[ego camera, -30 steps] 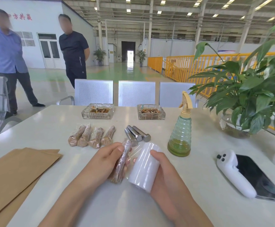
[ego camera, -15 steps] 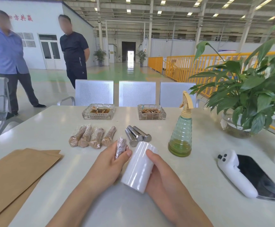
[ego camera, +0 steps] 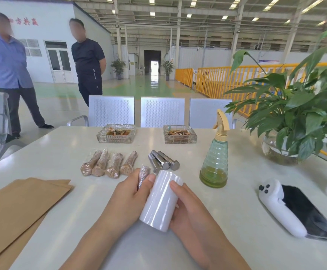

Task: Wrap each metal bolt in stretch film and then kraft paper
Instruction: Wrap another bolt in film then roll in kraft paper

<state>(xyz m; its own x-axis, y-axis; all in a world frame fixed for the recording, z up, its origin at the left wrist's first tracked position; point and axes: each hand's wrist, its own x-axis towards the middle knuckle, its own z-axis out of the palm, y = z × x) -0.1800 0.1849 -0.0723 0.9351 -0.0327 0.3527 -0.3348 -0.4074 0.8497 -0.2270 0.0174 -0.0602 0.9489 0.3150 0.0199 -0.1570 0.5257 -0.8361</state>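
As left hand (ego camera: 128,197) hides most of wrapped bolt (ego camera: 143,174), film roll (ego camera: 161,201) in rt

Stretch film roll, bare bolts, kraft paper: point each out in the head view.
stretch film roll (ego camera: 161,199), head view, middle of its white side.
bare bolts (ego camera: 163,160), head view, shank of the middle bolt.
kraft paper (ego camera: 16,207), head view, flat face of the top sheet.

Counted on the tabletop (ego camera: 61,152) — four paper-wrapped bolts (ego camera: 108,163), three bare metal bolts (ego camera: 163,160), one film-wrapped bolt (ego camera: 143,175) in hand, one film roll (ego camera: 161,201), two glass ashtrays (ego camera: 116,133), one spray bottle (ego camera: 215,162).
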